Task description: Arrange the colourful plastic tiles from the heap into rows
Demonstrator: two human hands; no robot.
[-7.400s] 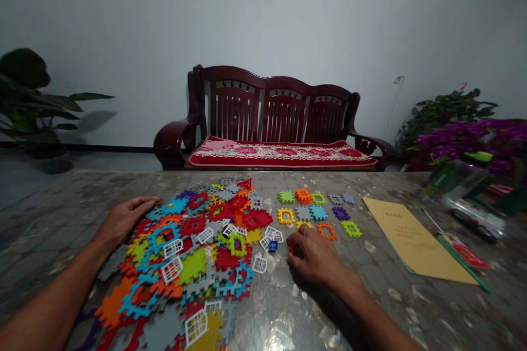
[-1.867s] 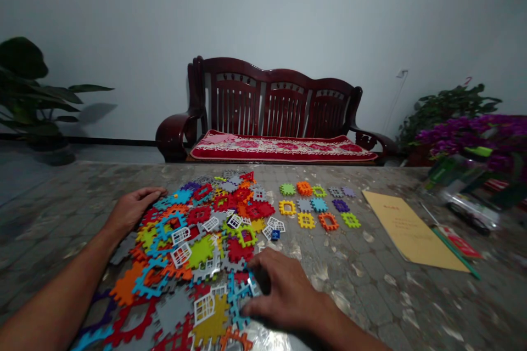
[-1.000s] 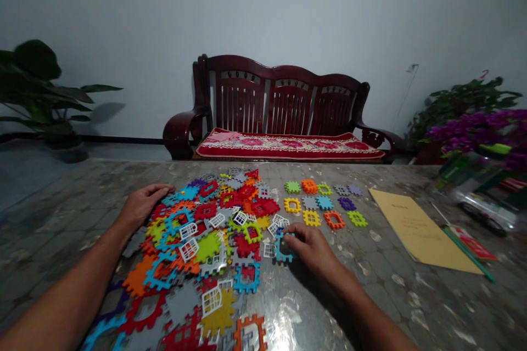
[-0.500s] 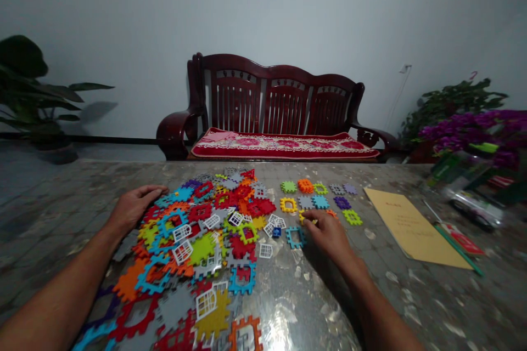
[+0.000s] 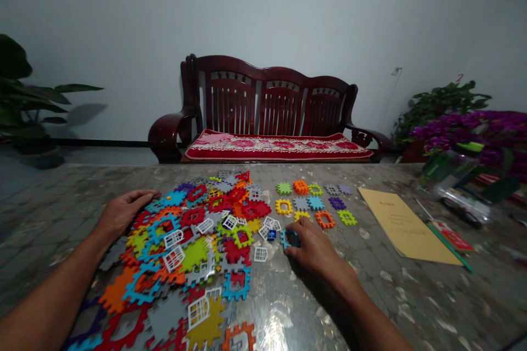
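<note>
"Blue was the open frame piece, but where was it?"

"It was over the table, well apart from the far edge, between the thumb and the fingers of the right hand. This hand was narrowly closed at the piece's right side."

"And the left hand?"

"It rested along the left border of the mixed heap. Whether it gripped something, I could not tell."

"What was near the frame piece?"

"A small blue block was just beside, on its left, and a white window piece lay closer to the near edge. Towards the far edge, smaller pieces made rows, left of a tan booklet."
</note>
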